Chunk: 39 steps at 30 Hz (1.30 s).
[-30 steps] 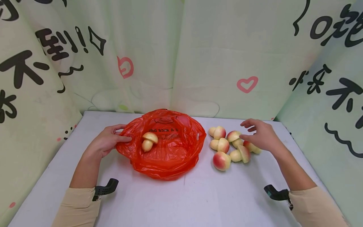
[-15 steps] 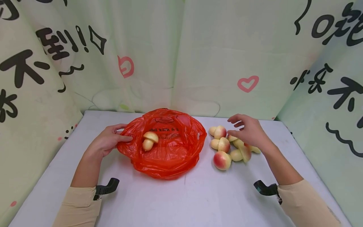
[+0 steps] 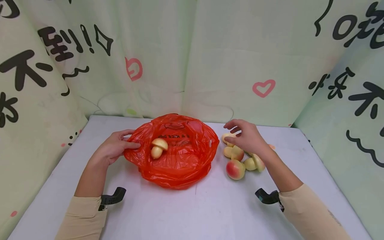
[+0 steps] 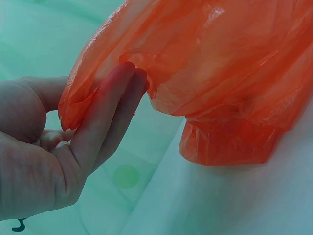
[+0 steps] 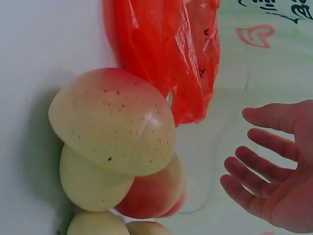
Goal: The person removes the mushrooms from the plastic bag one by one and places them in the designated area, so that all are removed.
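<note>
My left hand (image 3: 113, 149) pinches the left rim of a red plastic bag (image 3: 183, 163) between thumb and fingers. In the left wrist view the fingers (image 4: 105, 115) lie along the outside of the thin plastic. A yellow-tan mushroom (image 3: 159, 148) lies inside the wide-mouthed bag. My right hand (image 3: 247, 136) is above a cluster of mushrooms to the bag's right, fingers spread and loosely bent, holding nothing. One mushroom with a red-blushed cap (image 3: 235, 169) lies nearest the front. The right wrist view shows a speckled mushroom cap (image 5: 112, 122) close up. My hand and forearm hide part of the cluster.
The bag and mushrooms stand on a white-covered table (image 3: 210, 213). A pale green curtain (image 3: 222, 66) with black lettering and pink hearts encloses the back and sides. Each forearm carries a black wrist mount (image 3: 114, 196).
My right hand has moved left over the mushroom cluster, from its right side toward the bag, with its fingers still loose. The left hand, bag and mushrooms stay in place.
</note>
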Each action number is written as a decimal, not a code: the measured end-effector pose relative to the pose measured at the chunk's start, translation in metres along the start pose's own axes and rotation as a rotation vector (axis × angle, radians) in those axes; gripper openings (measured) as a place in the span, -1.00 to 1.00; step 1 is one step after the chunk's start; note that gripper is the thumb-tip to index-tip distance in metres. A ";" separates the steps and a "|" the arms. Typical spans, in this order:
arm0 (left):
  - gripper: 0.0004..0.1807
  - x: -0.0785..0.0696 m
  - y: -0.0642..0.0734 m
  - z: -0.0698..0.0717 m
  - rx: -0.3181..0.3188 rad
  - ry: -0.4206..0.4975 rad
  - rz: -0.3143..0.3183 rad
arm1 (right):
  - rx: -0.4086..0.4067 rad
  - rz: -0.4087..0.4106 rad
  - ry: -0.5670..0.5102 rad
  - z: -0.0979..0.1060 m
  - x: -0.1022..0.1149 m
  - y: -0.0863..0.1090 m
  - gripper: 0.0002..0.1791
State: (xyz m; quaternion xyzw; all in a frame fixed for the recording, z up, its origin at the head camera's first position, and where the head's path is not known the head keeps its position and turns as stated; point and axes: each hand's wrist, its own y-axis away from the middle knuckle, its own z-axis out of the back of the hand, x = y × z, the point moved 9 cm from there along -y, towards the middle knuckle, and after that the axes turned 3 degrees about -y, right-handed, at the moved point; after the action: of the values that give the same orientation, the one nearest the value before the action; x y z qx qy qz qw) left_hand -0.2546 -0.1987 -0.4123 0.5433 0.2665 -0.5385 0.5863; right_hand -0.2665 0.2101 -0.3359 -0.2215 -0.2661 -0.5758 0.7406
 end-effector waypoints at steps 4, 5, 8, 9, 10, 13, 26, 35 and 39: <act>-0.15 0.000 -0.001 0.000 0.000 0.000 0.002 | 0.009 0.028 -0.013 -0.011 0.011 -0.007 -0.54; -0.15 0.000 -0.001 0.000 0.000 0.000 0.002 | 0.014 0.034 -0.015 -0.014 0.015 -0.009 -0.54; -0.15 0.000 -0.001 0.000 -0.001 -0.003 0.004 | 0.031 0.049 -0.017 -0.021 0.025 -0.012 -0.52; -0.14 0.000 -0.001 0.000 0.000 -0.005 0.001 | 0.036 0.057 -0.018 -0.023 0.028 -0.013 -0.51; -0.15 0.000 -0.001 0.000 -0.002 -0.006 0.001 | 0.041 0.066 -0.021 -0.025 0.031 -0.014 -0.50; -0.15 0.000 -0.001 0.001 -0.006 -0.008 -0.002 | 0.058 0.098 -0.034 -0.030 0.040 -0.017 -0.50; -0.17 0.000 -0.001 0.001 -0.009 -0.009 0.002 | 0.132 0.152 -0.126 -0.052 0.062 -0.030 -0.57; -0.16 0.000 -0.001 0.001 -0.011 -0.006 0.002 | 0.200 0.150 -0.221 -0.066 0.082 -0.040 -0.61; -0.16 0.000 -0.002 0.001 -0.007 -0.002 -0.002 | 0.211 0.153 -0.263 -0.074 0.090 -0.047 -0.61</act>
State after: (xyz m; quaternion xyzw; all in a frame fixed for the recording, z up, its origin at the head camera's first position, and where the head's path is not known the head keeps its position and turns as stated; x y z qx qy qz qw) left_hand -0.2563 -0.1994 -0.4124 0.5405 0.2684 -0.5387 0.5879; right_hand -0.2841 0.0862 -0.3325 -0.2357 -0.4020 -0.4526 0.7603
